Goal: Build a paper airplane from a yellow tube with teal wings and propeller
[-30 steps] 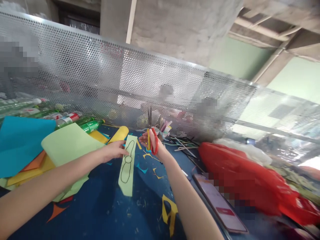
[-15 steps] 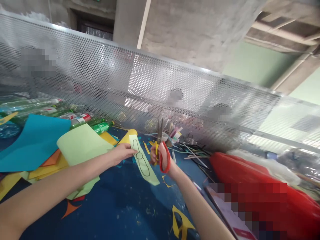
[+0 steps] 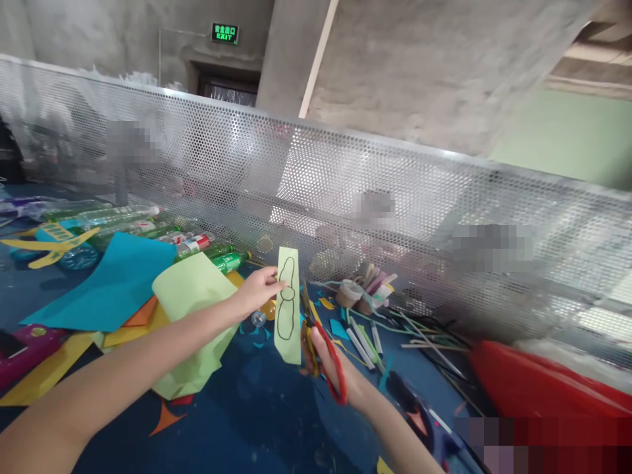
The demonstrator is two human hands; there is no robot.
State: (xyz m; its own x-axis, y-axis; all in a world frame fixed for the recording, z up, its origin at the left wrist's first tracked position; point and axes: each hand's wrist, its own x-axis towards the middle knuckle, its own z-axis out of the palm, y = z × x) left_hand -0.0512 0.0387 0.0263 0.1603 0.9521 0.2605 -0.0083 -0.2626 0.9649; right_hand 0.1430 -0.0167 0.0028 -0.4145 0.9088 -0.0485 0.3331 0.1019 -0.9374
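Note:
My left hand (image 3: 259,289) pinches a light green paper strip (image 3: 287,309) by its left edge and holds it upright above the blue table (image 3: 257,421). A black outline of a propeller-like shape is drawn on the strip. My right hand (image 3: 336,368) grips red and yellow scissors (image 3: 320,345) with its fingers through the handles. The blades point up at the strip's lower right edge.
Sheets of teal (image 3: 108,283), light green (image 3: 195,309), orange and yellow paper lie at the left, with green plastic bottles (image 3: 217,257) behind them. Tape rolls, sticks and straws (image 3: 370,309) lie ahead. A red bag (image 3: 548,395) sits at the right. A perforated metal screen (image 3: 316,191) closes off the far side.
My left hand has lifted the strip from a slant to upright. My right hand has lowered with the scissors and brought the blades up against the strip's lower edge. The view panned left.

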